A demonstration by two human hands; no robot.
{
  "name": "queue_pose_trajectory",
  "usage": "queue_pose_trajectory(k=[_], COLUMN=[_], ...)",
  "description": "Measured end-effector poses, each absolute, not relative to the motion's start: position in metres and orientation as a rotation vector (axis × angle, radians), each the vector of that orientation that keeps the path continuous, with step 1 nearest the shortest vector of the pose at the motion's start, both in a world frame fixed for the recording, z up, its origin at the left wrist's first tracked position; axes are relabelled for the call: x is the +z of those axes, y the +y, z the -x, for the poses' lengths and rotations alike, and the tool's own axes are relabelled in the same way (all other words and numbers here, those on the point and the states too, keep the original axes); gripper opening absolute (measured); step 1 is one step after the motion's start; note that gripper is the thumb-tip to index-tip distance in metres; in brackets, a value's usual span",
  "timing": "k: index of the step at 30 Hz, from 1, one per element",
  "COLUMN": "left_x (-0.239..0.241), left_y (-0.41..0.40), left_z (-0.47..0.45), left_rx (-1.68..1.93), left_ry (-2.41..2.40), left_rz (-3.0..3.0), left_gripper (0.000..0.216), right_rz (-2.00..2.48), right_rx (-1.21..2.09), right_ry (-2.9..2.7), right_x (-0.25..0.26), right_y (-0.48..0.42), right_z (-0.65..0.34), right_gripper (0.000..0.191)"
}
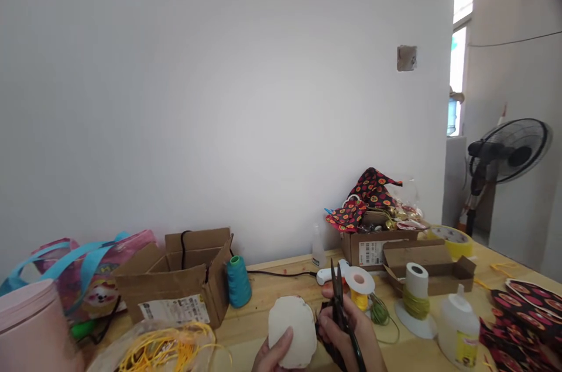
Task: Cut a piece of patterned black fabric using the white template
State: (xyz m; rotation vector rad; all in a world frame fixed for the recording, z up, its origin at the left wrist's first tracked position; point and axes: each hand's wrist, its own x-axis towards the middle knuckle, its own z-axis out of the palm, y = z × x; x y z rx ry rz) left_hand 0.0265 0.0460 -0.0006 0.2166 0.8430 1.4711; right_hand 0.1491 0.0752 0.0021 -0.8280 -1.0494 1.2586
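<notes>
At the bottom centre, my left hand [273, 355] is closed on a white rounded piece [292, 330] with scalloped edges, thumb on its face. Right beside it, my right hand [348, 335] is wrapped round black scissors [339, 301], whose blades point up. A dark scrap sits between the two hands; I cannot make out what it is. Just behind the scissors stands a small spool of yellow thread [360, 291] and a tangle of green cord [379, 313].
On the wooden table [254, 318]: an open cardboard box [184, 281], a teal thread cone [238, 281], a white cone of green thread [415, 296], a glue bottle [459, 328], a box of patterned fabric [372, 225], yellow tape [453, 239], yellow cord [162, 348]. A fan [509, 158] stands at right.
</notes>
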Motion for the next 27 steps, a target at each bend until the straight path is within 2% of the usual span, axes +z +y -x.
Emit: queue_pose_trajectory(k=[8, 15, 22, 27], left_x=[0.001, 0.01, 0.007, 0.004], left_y=[0.039, 0.035, 0.039, 0.039], left_z=[-0.033, -0.029, -0.024, -0.024], left_rx=[1.48, 1.397, 1.613, 1.7], left_ry=[0.674, 0.711, 0.834, 0.801], left_rz=[-0.279, -0.328, -0.305, -0.335], left_gripper=[0.06, 0.053, 0.04, 0.032], right_rz=[0.868, 0.832, 0.791, 0.84], right_rx=[1.248, 1.28, 1.352, 1.285], right_ry=[-1.08, -1.052, -1.115, -1.272], right_x=[0.008, 0.008, -0.002, -0.006], right_y=[0.067, 0.069, 0.068, 0.063], right_z=[-0.149, -0.153, -0.151, -0.142], right_gripper=[0.047, 0.047, 0.045, 0.038])
